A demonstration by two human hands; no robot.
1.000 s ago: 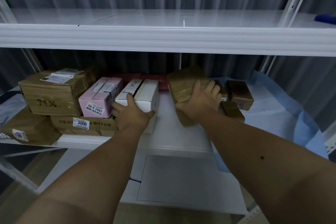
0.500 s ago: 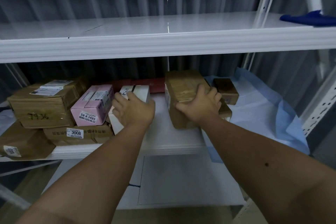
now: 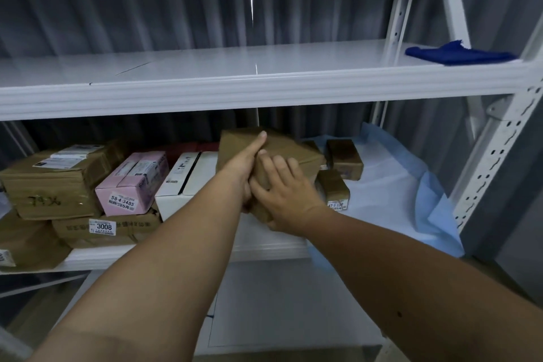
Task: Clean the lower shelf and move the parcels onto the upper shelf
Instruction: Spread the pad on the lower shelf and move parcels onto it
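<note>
Hands meet on one brown taped cardboard parcel near the middle of the white metal lower shelf. Left hand lies along its left face, thumb stretched over the top; right hand clasps its near corner, fingers curled. White metal upper shelf carries a dark blue cloth at its right end.
</note>
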